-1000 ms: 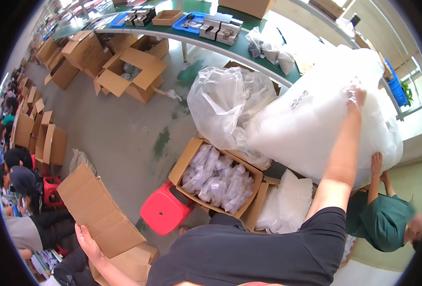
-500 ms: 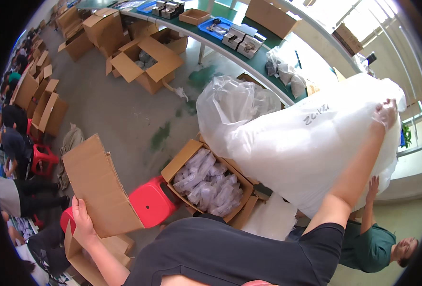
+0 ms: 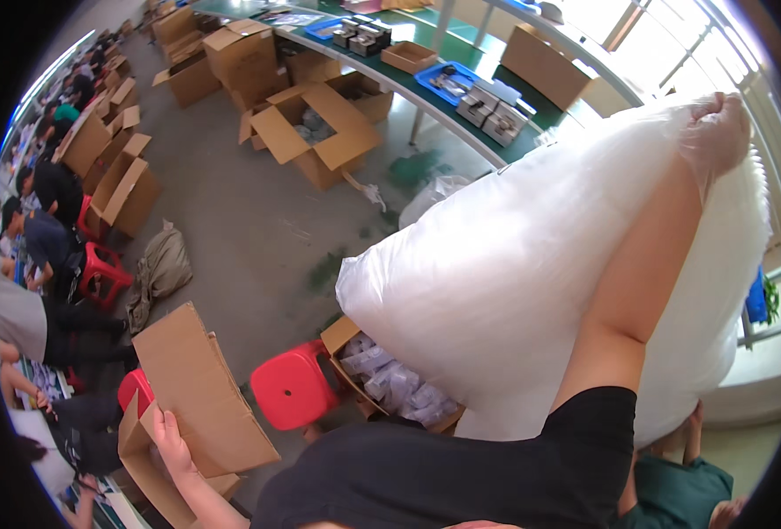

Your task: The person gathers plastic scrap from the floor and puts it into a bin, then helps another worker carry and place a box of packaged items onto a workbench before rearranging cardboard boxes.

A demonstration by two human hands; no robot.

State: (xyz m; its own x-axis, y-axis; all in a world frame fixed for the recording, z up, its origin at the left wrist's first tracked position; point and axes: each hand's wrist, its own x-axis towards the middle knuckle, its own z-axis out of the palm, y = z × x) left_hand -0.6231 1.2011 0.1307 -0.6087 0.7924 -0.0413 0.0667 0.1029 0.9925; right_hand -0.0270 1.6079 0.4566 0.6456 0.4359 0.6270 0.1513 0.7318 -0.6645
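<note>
Head view, your right hand (image 3: 717, 132) raised high, clenched on the top of a big white plastic bag (image 3: 514, 291) hanging above an open carton of small packets (image 3: 390, 383), your left hand (image 3: 172, 441) gripping a cardboard flap (image 3: 201, 392), red stool (image 3: 293, 386) between them on the floor.

The right hand (image 3: 717, 132) grips the top of a huge, bulging translucent white plastic bag (image 3: 514, 282), raised above an open cardboard box of small clear packets (image 3: 390, 383). The left hand (image 3: 172, 441) holds a flat brown cardboard flap (image 3: 201, 392) just beside a red plastic stool (image 3: 293, 386).
</note>
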